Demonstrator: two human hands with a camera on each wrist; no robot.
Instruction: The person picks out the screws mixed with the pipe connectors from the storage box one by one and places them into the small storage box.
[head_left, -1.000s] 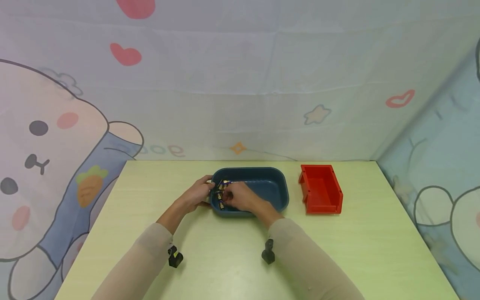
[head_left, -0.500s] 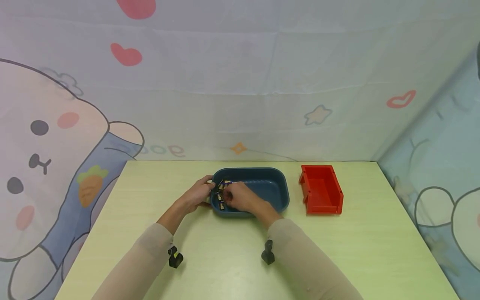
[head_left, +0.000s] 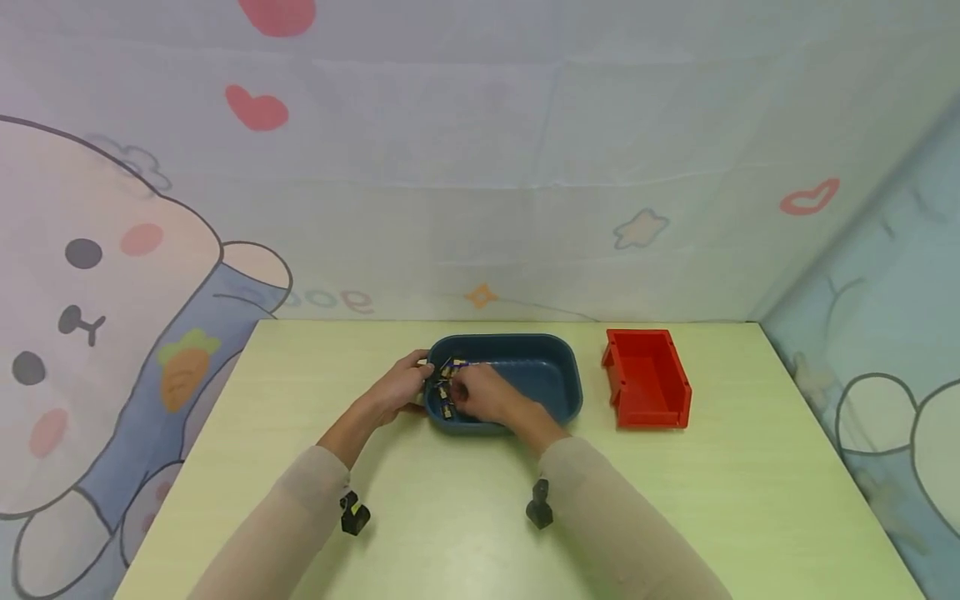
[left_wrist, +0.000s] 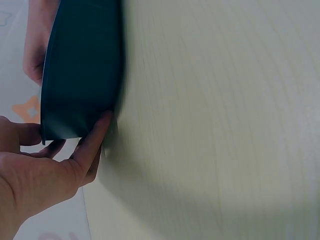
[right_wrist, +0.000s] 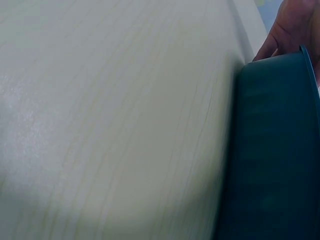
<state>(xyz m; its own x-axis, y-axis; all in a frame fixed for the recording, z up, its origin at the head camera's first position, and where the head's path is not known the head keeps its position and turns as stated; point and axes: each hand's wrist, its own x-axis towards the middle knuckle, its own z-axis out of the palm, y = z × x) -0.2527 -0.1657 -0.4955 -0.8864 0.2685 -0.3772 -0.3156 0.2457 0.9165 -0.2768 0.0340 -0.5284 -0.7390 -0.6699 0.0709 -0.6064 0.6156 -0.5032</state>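
At the left end of a dark blue plastic basin [head_left: 536,379], my left hand [head_left: 397,390] grips the wall. In the left wrist view the thumb of that hand [left_wrist: 40,177] is at the rim, with the fingers along the outside and underside. My right hand [head_left: 483,393] reaches over the near rim into the basin, fingers pointing down with bent knuckles. Beside its fingertips lies a small cluster of brass-coloured and dark pieces [head_left: 446,392], some with blue parts, too small to identify. Whether the right fingers pinch one is hidden. The right wrist view shows mainly the basin's outer wall [right_wrist: 277,150].
A red open-fronted storage bin [head_left: 647,379] stands to the right of the basin. Both sit on a pale wooden table [head_left: 450,517] near its back edge. A printed cloth [head_left: 420,167] hangs behind. Dark devices [head_left: 354,512] are strapped near both wrists.
The head view shifts slightly, so everything appears a little further right. Both hands keep nearly the same places at the basin, and the pieces beside the right fingertips have shifted a little at most.
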